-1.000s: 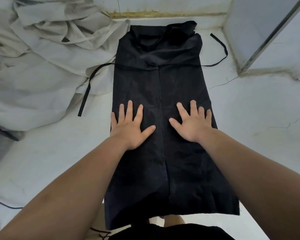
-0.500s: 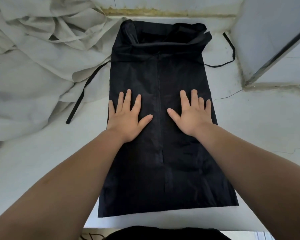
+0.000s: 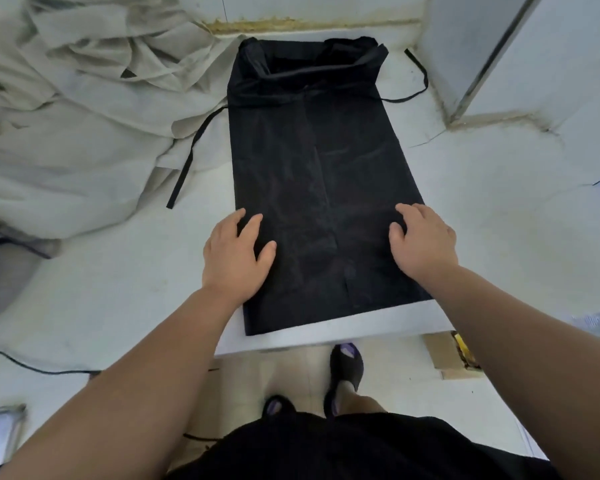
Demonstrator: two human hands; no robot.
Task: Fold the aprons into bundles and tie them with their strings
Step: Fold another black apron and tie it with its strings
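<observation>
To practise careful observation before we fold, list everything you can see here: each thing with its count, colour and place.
apron: one, black, flat on the table
strings: two, black, one each side of the apron
cloth heap: one, cream, left of the apron
table: one, white, under the apron
cable: one, black, lower left
cardboard box: one, brown, floor, right
slippers: two, black, on the feet
left hand: one, on apron's left edge
right hand: one, on apron's right edge

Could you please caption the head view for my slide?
Left hand and right hand rest at the sides of a folded black apron on a white table.
</observation>
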